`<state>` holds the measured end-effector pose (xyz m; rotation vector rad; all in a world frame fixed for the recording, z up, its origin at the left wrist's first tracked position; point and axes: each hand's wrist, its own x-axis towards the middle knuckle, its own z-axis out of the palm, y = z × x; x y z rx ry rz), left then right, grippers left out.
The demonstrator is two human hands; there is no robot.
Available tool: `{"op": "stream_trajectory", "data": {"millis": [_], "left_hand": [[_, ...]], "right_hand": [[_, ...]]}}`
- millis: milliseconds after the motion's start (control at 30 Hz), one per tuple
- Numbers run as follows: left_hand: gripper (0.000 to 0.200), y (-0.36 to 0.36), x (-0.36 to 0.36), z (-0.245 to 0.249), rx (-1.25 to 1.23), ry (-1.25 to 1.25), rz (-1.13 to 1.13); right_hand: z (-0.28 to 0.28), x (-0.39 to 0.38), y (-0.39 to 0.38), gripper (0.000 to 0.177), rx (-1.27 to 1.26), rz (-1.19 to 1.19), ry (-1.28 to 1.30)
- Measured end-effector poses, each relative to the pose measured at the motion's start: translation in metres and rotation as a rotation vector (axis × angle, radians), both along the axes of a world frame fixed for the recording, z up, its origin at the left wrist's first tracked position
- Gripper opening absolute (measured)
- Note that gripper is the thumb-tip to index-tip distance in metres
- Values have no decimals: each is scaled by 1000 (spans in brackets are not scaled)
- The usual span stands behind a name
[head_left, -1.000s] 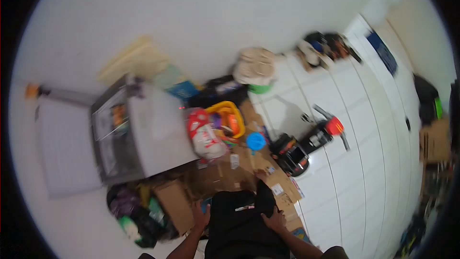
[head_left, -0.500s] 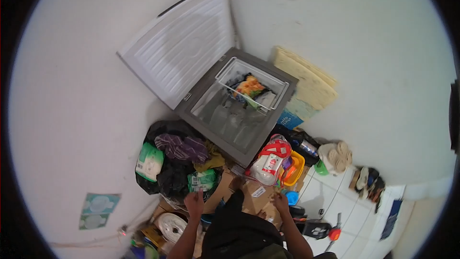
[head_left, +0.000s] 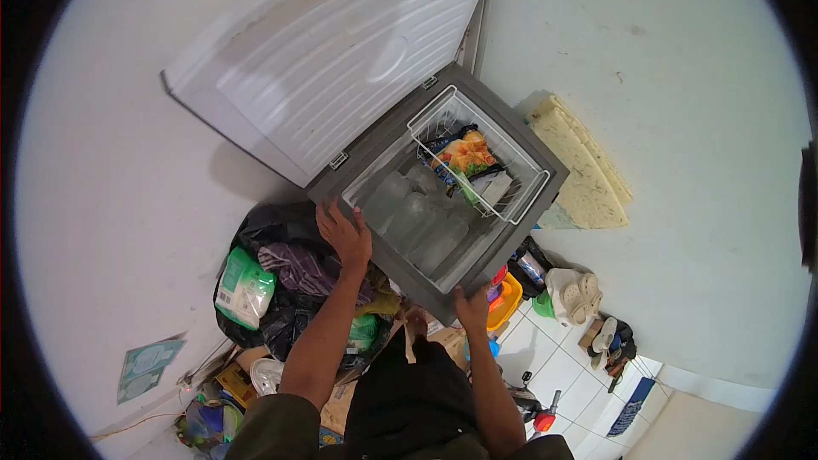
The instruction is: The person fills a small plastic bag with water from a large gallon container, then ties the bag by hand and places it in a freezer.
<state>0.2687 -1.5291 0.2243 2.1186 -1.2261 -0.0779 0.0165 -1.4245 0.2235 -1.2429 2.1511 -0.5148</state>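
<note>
A grey chest freezer point(head_left: 409, 277) stands with its white lid point(head_left: 341, 60) raised. My left hand point(head_left: 345, 238) lies on the freezer's left front rim, fingers spread. At the near right corner, my right hand point(head_left: 471, 311) grips the edge, with some fingers partly hidden. A white wire basket point(head_left: 521, 192) hangs in the far end of the freezer. It holds an orange printed food packet point(head_left: 464, 153) and other packets. Below and beside it, several cloudy, clear-looking bags or blocks point(head_left: 413, 217) fill the bottom; their kind is hard to make out.
Black plastic bags point(head_left: 285, 324), a purple striped cloth point(head_left: 302, 273) and a green-and-white pack point(head_left: 245, 290) crowd the left side. To the right are a yellow basin point(head_left: 506, 302), pale clogs point(head_left: 581, 298), more footwear point(head_left: 607, 341) and yellow foam sheets point(head_left: 584, 170) against the wall.
Both hands have moved up from beside my legs to the freezer's front edges. My view has moved closer, so the freezer looks larger. The lid stays raised.
</note>
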Motion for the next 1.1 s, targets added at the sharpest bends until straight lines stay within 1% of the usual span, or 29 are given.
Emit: {"op": "stream_trajectory", "data": {"millis": [33, 67, 100, 133, 200, 233, 300, 367, 433, 500, 567, 633, 667, 767, 1000, 1100], "left_hand": [[43, -3, -1, -7, 15, 1, -3], [43, -3, -4, -18, 70, -21, 33], [44, -6, -6, -25, 118, -45, 70], [44, -8, -11, -27, 132, -47, 67], [41, -12, -18, -20, 207, -134, 150], [41, -12, -18, -18, 221, -137, 148], [39, -14, -19, -18, 275, -156, 151], [37, -16, -21, -22, 272, -179, 150], [36, -17, -18, -23, 271, -211, 164], [35, -19, -20, -20, 290, -199, 161], [35, -19, -22, -23, 284, -211, 165], [35, -20, -17, -23, 262, -252, 167], [35, -17, -20, -22, 285, -236, 167], [35, -17, -19, -22, 312, -224, 159], [36, -19, -19, -21, 298, -214, 137], [36, -20, -19, -18, 293, -211, 131]], "right_hand": [[13, 6, 1, 76, 15, -3, 1], [41, 15, 0, 72, -100, 44, 167], [57, 21, -8, 69, -221, 93, 331], [60, 22, -17, 69, -207, 93, 330], [57, 21, -37, 60, -179, 311, 13], [41, 18, -50, 60, -166, 309, 8], [-15, 13, -88, 53, 159, 488, -14], [-64, 12, -135, 51, 412, 580, 98], [-151, 7, -172, 45, 621, 645, 180], [-187, 8, -205, 62, 704, 762, 353], [-222, 4, -225, 69, 675, 1042, 663], [-325, -14, -223, 79, 313, 796, 776], [-336, 2, -225, 79, 306, 800, 752], [-357, -2, -219, 80, 325, 788, 694], [-380, -21, -230, 81, 404, 759, 627], [-386, -29, -222, 81, 441, 748, 594]]}}
